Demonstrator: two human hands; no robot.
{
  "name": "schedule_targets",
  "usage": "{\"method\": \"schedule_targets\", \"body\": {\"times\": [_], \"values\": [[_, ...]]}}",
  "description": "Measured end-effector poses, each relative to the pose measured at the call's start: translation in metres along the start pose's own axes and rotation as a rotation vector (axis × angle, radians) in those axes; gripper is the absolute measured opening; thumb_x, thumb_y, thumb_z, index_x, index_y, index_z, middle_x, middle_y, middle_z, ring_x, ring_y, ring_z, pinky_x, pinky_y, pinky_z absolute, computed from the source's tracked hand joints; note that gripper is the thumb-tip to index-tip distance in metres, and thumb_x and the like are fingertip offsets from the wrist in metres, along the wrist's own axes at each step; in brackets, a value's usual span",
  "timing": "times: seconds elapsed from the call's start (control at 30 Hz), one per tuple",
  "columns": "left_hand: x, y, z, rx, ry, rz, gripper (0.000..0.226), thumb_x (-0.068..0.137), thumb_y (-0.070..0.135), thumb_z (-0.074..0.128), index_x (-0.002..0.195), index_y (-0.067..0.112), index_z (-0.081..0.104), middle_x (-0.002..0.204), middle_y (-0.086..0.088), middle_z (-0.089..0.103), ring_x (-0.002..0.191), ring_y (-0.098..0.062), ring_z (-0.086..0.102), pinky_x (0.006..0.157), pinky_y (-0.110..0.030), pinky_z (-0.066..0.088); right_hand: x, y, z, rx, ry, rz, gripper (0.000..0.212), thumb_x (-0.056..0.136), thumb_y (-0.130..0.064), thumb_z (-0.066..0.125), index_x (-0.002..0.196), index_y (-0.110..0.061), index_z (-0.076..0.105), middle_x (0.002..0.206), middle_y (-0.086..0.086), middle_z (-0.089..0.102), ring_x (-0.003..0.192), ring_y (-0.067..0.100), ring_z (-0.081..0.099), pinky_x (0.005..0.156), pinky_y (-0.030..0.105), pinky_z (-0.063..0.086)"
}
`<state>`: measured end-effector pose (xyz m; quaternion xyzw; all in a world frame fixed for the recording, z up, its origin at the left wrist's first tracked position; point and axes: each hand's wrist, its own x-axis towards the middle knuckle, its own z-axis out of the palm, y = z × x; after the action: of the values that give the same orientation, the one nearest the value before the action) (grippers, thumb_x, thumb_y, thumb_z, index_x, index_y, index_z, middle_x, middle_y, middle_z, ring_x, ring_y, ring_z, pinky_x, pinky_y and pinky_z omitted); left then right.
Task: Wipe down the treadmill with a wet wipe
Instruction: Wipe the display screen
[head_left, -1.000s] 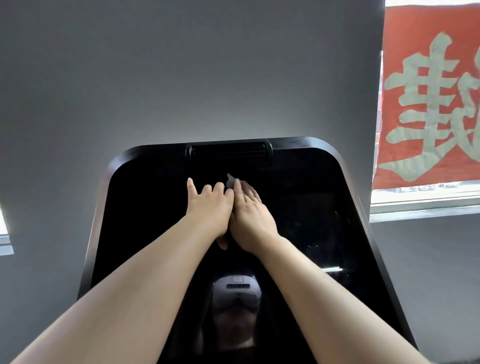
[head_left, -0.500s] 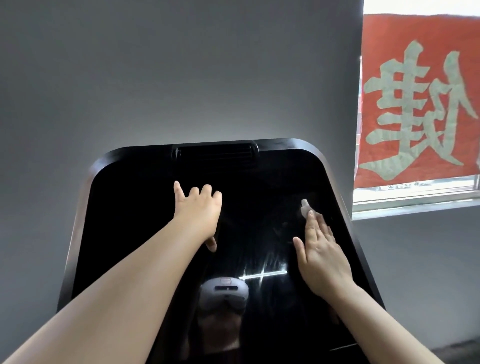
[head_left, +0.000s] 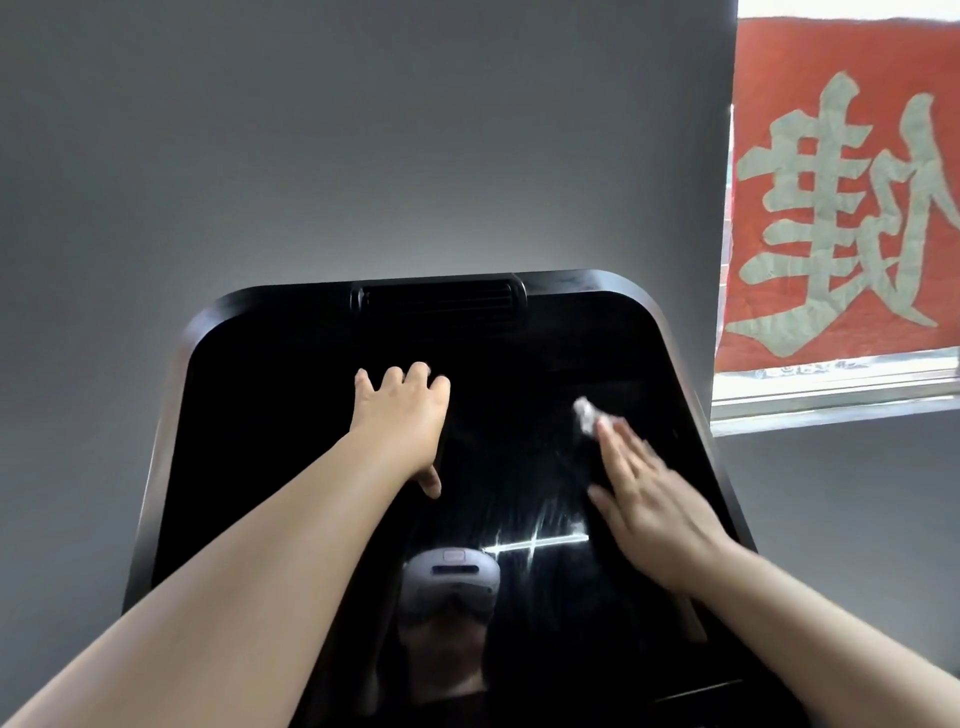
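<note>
A person's left hand rests on the glossy black treadmill console, its fingers bent at the knuckles and holding nothing, just left of the screen's centre. Well apart, at about 3 o'clock from it, the right hand lies flat with straight fingers pressing a white wet wipe against the screen. Only a crumpled tip of the wipe shows, at 11 o'clock beyond the fingertips; the rest is hidden under the hand and blurred. A headset reflection sits at 6 o'clock on the screen, and a ribbed vent at 12 o'clock. Behind stands a grey wall; at 2 o'clock, a red banner hangs in a window, cut off by the frame edge.
</note>
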<state>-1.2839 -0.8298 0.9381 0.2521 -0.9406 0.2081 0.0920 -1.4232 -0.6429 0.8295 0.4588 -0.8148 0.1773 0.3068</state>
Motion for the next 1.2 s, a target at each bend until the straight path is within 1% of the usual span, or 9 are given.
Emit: {"method": "schedule_targets", "body": {"times": [0.13, 0.33, 0.43, 0.53, 0.7, 0.8, 0.87, 0.97, 1.2], "values": [[0.000, 0.002, -0.001, -0.009, -0.004, -0.009, 0.109, 0.059, 0.048, 0.083, 0.144, 0.016, 0.023, 0.148, -0.006, 0.023, 0.136, -0.027, 0.026, 0.114, -0.056, 0.015, 0.038, -0.028, 0.000, 0.158, -0.020, 0.216, 0.068, 0.100, -0.040, 0.026, 0.150, -0.006, -0.006, 0.159, 0.003, -0.006, 0.144, 0.011, -0.015, 0.109, 0.016, -0.013], [-0.001, 0.001, -0.001, 0.021, -0.015, -0.005, 0.110, 0.061, 0.052, 0.081, 0.145, 0.016, 0.020, 0.149, -0.006, 0.021, 0.137, -0.026, 0.025, 0.113, -0.056, 0.015, -0.025, -0.029, 0.017, 0.000, -0.056, -0.249, 0.071, 0.091, -0.043, 0.030, 0.147, -0.001, 0.021, 0.153, 0.009, 0.026, 0.144, 0.018, 0.015, 0.115, 0.022, 0.006], [0.000, 0.000, 0.000, 0.025, -0.010, -0.003, 0.112, 0.060, 0.053, 0.081, 0.146, 0.016, 0.019, 0.150, -0.006, 0.019, 0.138, -0.026, 0.024, 0.113, -0.056, 0.013, 0.015, 0.004, -0.006, 0.056, -0.046, 0.003, 0.074, 0.092, -0.050, 0.017, 0.151, -0.007, 0.004, 0.158, 0.000, 0.005, 0.146, 0.013, 0.000, 0.117, 0.021, 0.001], [0.001, 0.000, 0.000, 0.019, 0.004, -0.008, 0.111, 0.058, 0.052, 0.082, 0.144, 0.017, 0.023, 0.149, -0.006, 0.021, 0.137, -0.026, 0.025, 0.114, -0.055, 0.012, 0.042, -0.025, -0.008, 0.180, -0.025, 0.185, 0.065, 0.101, -0.036, 0.030, 0.151, -0.008, -0.002, 0.160, 0.001, -0.001, 0.145, 0.013, -0.009, 0.112, 0.018, -0.007], [-0.002, -0.005, 0.005, 0.036, 0.022, 0.001, 0.117, 0.061, 0.059, 0.077, 0.150, 0.019, 0.011, 0.155, -0.005, 0.012, 0.141, -0.025, 0.020, 0.113, -0.056, 0.010, -0.044, -0.088, 0.024, 0.079, -0.095, -0.370, 0.067, 0.089, -0.042, 0.037, 0.142, -0.001, 0.034, 0.145, 0.010, 0.042, 0.140, 0.022, 0.029, 0.111, 0.033, 0.030], [-0.004, -0.008, 0.009, 0.031, 0.017, 0.015, 0.117, 0.064, 0.061, 0.073, 0.151, 0.020, 0.006, 0.157, -0.004, 0.006, 0.143, -0.023, 0.015, 0.113, -0.057, 0.008, -0.039, -0.045, 0.010, -0.088, -0.124, -0.386, 0.069, 0.083, -0.044, 0.036, 0.140, -0.005, 0.039, 0.140, 0.003, 0.050, 0.135, 0.015, 0.038, 0.112, 0.028, 0.028], [-0.004, -0.009, 0.010, 0.010, 0.022, 0.012, 0.115, 0.065, 0.060, 0.074, 0.151, 0.021, 0.007, 0.157, -0.005, 0.005, 0.143, -0.023, 0.014, 0.113, -0.057, 0.007, -0.007, -0.021, 0.000, -0.004, -0.073, -0.215, 0.072, 0.088, -0.041, 0.027, 0.148, -0.003, 0.020, 0.152, 0.006, 0.031, 0.143, 0.012, 0.016, 0.116, 0.035, 0.024], [-0.002, -0.007, 0.008, 0.007, 0.031, 0.001, 0.115, 0.063, 0.058, 0.076, 0.150, 0.021, 0.011, 0.157, -0.005, 0.008, 0.143, -0.023, 0.016, 0.112, -0.058, 0.006, 0.026, -0.032, 0.007, 0.105, -0.057, -0.017, 0.067, 0.097, -0.043, 0.019, 0.150, -0.007, -0.003, 0.156, -0.005, -0.006, 0.138, 0.004, -0.018, 0.117, 0.024, -0.006], [-0.008, -0.004, 0.007, 0.064, 0.075, 0.018, 0.111, 0.069, 0.055, 0.074, 0.151, 0.020, 0.007, 0.157, -0.006, 0.006, 0.144, -0.023, 0.012, 0.113, -0.056, 0.000, -0.054, -0.093, 0.042, 0.125, -0.029, -0.364, 0.065, 0.090, -0.034, 0.038, 0.146, -0.004, 0.024, 0.151, 0.009, 0.033, 0.144, 0.017, 0.011, 0.116, 0.030, 0.004]]}}
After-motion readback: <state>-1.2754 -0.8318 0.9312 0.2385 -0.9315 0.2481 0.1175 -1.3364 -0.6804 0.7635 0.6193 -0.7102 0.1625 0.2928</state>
